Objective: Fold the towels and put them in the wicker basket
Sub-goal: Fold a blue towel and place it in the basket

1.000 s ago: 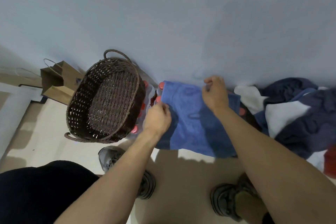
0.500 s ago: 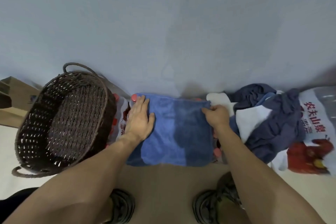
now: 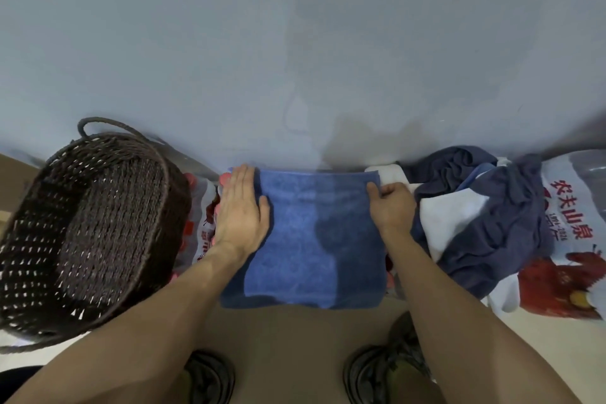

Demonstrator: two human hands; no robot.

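Wall fills the upper view; work happens at its foot.

Wicker basket (image 3: 88,226), dark brown, sits to the person's left, mouth up, nothing visible inside. Placed just beside the folding spot, likely so each finished towel needs only a short carry.

Heap of unfolded towels (image 3: 485,216), navy and white, lies to the right against the wall, partly over a printed plastic pack of bottles (image 3: 577,239). Probably the supply pile, kept on the side opposite the basket.

Blue towel (image 3: 314,236) lies between them, spread as a flat rectangle with its near edge hanging toward the person's shoes (image 3: 210,377). It seems to rest on another shrink-wrapped pack; red caps (image 3: 226,179) show at its left edge. A makeshift table, by the look of it.

Left hand (image 3: 241,213): flat, fingers straight, palm pressing the towel's left side, gripping nothing. Reads as an anchor so the cloth does not slide.

Right hand (image 3: 392,207): fingers curled, pinching the towel's far right corner. Judged ready to draw that edge across for the next fold.

Task barely under way: no towel in the basket yet.
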